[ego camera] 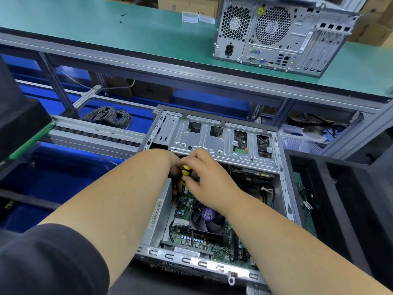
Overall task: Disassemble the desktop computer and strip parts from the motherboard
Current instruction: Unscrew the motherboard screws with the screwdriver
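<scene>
Inside the open computer case, beyond the CPU fan, both hands' fingers, right hand and left hand, pinch a yellow-black screwdriver under the drive cage.

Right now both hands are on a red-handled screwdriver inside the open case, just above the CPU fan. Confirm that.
Not quite: the head view shows the screwdriver has a yellow and black handle, not red. Otherwise it stands: the left hand and right hand are on it inside the open case, just above the CPU fan.

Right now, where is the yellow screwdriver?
The yellow screwdriver is mid-frame, held between both hands inside the open computer case, just beyond the fan.
</scene>
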Motion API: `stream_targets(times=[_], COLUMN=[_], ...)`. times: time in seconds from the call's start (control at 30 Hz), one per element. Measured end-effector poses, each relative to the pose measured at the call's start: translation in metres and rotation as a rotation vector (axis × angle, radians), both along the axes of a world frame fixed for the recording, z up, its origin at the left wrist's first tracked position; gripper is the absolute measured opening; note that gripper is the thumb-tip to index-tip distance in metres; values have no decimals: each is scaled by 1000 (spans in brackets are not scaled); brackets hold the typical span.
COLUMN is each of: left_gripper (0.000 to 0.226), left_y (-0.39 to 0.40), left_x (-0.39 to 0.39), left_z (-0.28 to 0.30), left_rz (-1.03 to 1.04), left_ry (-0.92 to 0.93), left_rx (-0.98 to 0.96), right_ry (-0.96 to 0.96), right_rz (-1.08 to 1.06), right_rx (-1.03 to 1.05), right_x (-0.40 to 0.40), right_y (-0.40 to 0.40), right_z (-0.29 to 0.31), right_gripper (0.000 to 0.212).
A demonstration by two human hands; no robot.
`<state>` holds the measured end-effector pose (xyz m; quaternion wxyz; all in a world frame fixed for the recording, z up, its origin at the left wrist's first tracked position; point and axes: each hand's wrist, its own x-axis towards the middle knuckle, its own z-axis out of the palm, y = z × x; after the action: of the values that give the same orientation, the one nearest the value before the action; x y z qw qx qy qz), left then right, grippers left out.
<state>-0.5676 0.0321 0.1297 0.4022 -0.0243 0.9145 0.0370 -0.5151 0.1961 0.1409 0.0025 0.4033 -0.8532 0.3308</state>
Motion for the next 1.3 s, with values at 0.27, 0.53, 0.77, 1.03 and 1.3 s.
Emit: stream_targets(times=[0.27, 0.53, 0.77, 1.03, 1.3], left_gripper=[22, 18, 32, 21, 14], left_y=[4, 1, 6, -2, 0], left_x=[2, -1, 0, -5, -7], left_z=[-1, 0, -11, -16, -16], left_rz=[111, -2, 116, 87, 77], left_ry=[-139, -130, -280, -187, -199], left_rx=[103, 131, 263, 179, 188], right_ry=[0, 32, 17, 43, 71], right_rz=[-46, -61, -59, -80, -89], right_rx=[26, 40, 70, 117, 69], right_x=[-3, -6, -9, -8, -9], right_y=[0, 0, 1, 0, 3], right_z=[1, -2, -3, -6, -6], right_gripper=[32, 29, 40, 27, 27])
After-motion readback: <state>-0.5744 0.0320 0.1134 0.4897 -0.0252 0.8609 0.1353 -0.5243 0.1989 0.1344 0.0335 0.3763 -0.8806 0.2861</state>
